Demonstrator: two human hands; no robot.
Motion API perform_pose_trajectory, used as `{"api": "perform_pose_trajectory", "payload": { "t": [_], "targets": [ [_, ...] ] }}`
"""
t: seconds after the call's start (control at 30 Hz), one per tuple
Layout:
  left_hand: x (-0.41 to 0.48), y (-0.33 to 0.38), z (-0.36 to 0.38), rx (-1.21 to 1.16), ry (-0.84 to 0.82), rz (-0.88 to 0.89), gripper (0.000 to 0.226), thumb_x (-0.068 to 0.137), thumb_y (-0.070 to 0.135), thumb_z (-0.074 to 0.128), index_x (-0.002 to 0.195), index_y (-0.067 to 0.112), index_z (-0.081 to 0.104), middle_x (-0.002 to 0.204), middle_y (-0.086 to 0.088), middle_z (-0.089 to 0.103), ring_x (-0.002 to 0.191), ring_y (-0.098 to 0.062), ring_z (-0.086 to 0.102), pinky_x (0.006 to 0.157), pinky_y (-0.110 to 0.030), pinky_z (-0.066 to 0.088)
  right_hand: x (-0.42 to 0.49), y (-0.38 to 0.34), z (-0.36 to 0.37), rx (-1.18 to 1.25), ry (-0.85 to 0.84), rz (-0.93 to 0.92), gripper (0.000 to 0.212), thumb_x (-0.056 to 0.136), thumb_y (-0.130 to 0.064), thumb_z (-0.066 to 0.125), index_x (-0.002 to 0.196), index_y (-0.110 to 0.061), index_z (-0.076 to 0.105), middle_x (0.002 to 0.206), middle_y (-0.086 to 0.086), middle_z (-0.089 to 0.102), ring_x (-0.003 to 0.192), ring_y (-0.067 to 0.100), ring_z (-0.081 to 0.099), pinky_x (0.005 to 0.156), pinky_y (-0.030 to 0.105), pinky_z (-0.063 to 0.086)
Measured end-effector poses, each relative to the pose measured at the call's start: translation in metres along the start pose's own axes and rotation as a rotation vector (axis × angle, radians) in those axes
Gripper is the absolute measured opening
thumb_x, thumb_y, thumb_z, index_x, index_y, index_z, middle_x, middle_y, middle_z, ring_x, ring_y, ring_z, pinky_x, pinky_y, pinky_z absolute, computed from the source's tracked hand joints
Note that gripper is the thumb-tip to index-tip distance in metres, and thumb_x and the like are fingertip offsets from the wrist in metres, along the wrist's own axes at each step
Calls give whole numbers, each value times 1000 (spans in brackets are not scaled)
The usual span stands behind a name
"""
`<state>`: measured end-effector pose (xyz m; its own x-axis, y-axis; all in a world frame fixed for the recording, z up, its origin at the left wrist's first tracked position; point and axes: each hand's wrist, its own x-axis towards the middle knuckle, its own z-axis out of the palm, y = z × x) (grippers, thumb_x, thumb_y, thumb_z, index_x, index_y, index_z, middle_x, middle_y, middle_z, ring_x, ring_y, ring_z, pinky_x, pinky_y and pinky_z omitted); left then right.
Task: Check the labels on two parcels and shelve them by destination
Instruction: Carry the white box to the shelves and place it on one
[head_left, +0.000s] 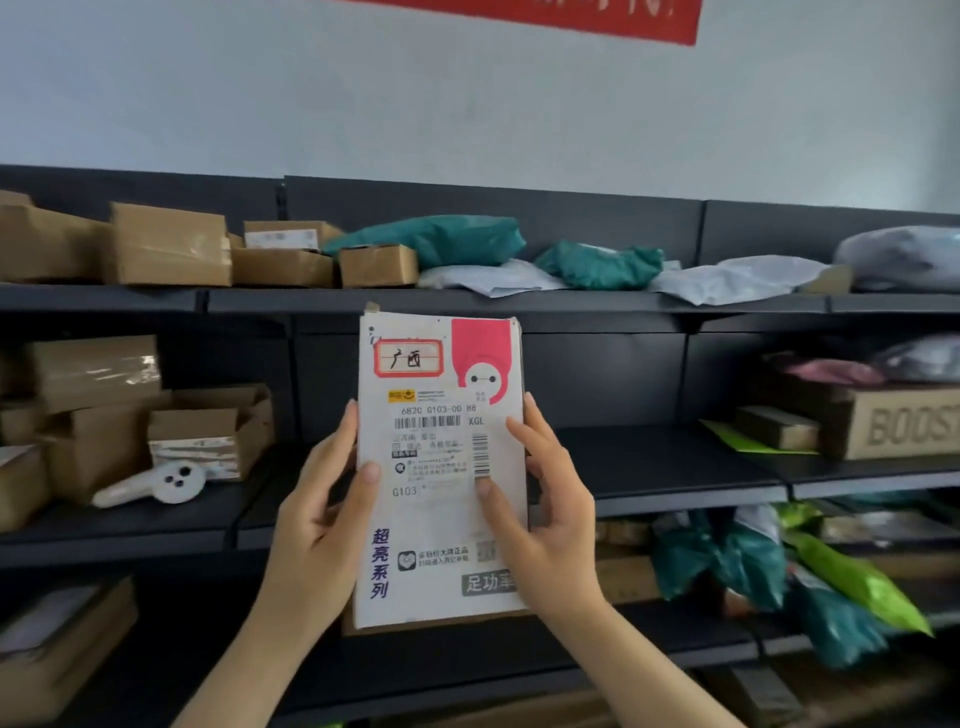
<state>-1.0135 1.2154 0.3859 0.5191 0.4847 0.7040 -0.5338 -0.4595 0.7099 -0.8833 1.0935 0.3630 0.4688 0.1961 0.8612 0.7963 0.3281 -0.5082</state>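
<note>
A flat white parcel box (436, 519) stands upright in front of the dark shelves, its printed face toward me. It carries a shipping label with barcodes and a red-bordered handwritten sticker (409, 358) near its top left. My left hand (327, 514) grips its left edge, thumb on the front. My right hand (545, 514) grips the right edge, thumb pressed just under the small barcode. Only this one parcel is in my hands.
Dark metal shelving (649, 467) fills the view. Brown cartons (171, 244) sit top left, green (431, 239) and white mailer bags top middle. A white handheld scanner (156, 486) lies on the middle left shelf. A "BOOST" carton (898, 423) sits right, green bags (753, 566) below.
</note>
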Motion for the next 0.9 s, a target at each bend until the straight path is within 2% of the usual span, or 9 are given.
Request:
{"api": "perform_pose_trajectory", "payload": {
  "t": [0.1, 0.23, 0.27, 0.4, 0.53, 0.6, 0.73, 0.8, 0.9],
  "targets": [
    [-6, 6, 19, -60, -58, -15, 48, 85, 23, 49, 127, 46, 41, 130, 14, 55, 108, 10, 60, 75, -8, 52, -4, -10, -26, -52, 22, 22, 52, 85, -35, 66, 134, -40, 49, 151, -18, 43, 134, 11, 50, 99, 41, 53],
    [-14, 5, 42, -93, -100, -41, 48, 87, 24, 49, 129, 47, 40, 131, 11, 56, 112, 5, 60, 78, -12, 53, -9, -17, -52, -63, 38, 18, 58, 83, -28, 70, 135, -32, 44, 141, -29, 48, 124, 1, 55, 94, 23, 52],
    [-15, 3, 47, -98, -107, -51, 48, 87, 25, 50, 128, 47, 40, 132, 10, 56, 113, 3, 61, 80, -14, 54, -10, -17, -58, -57, 41, 31, 56, 83, -30, 70, 132, -33, 45, 141, -29, 47, 124, 1, 56, 94, 23, 52],
    [-18, -6, 72, -89, -135, -94, 48, 88, 27, 51, 128, 50, 40, 133, 6, 56, 116, -5, 61, 85, -21, 55, -12, -6, -85, -28, 9, 146, 45, 77, -40, 70, 116, -43, 49, 142, -30, 47, 120, 9, 60, 92, 42, 56],
    [-11, -18, 94, -81, -138, -139, 47, 87, 30, 52, 126, 54, 39, 132, 1, 58, 115, -13, 63, 89, -32, 57, 1, 10, -105, -10, -11, 220, 42, 73, -42, 71, 107, -54, 49, 140, -23, 52, 117, 6, 61, 92, 45, 56],
    [-7, -24, 104, -81, -120, -166, 47, 88, 29, 52, 126, 54, 40, 130, 1, 60, 112, -15, 65, 85, -33, 59, 9, 20, -111, 11, -34, 260, 43, 74, -37, 73, 108, -49, 50, 140, -20, 53, 117, 7, 61, 91, 45, 56],
    [3, -33, 119, -69, -64, -221, 43, 92, 21, 52, 126, 45, 43, 113, 7, 71, 99, -11, 71, 68, -24, 59, 24, 39, -116, 56, -78, 361, 44, 83, -18, 77, 111, -38, 50, 131, -23, 56, 115, 3, 61, 95, 44, 56],
    [10, -40, 123, -44, -12, -252, 35, 93, 20, 53, 126, 33, 49, 112, 5, 70, 94, -5, 71, 64, -19, 57, 33, 47, -114, 64, -79, 422, 44, 83, -13, 76, 110, -35, 50, 125, -24, 57, 112, 1, 60, 95, 43, 55],
    [25, -53, 125, 15, 43, -311, 33, 92, 25, 57, 123, 16, 51, 115, 0, 66, 89, -3, 71, 61, -17, 56, 50, 59, -109, 117, -60, 529, 42, 83, -11, 76, 112, -29, 52, 119, -19, 61, 107, 5, 64, 88, 45, 59]
  ]
}}
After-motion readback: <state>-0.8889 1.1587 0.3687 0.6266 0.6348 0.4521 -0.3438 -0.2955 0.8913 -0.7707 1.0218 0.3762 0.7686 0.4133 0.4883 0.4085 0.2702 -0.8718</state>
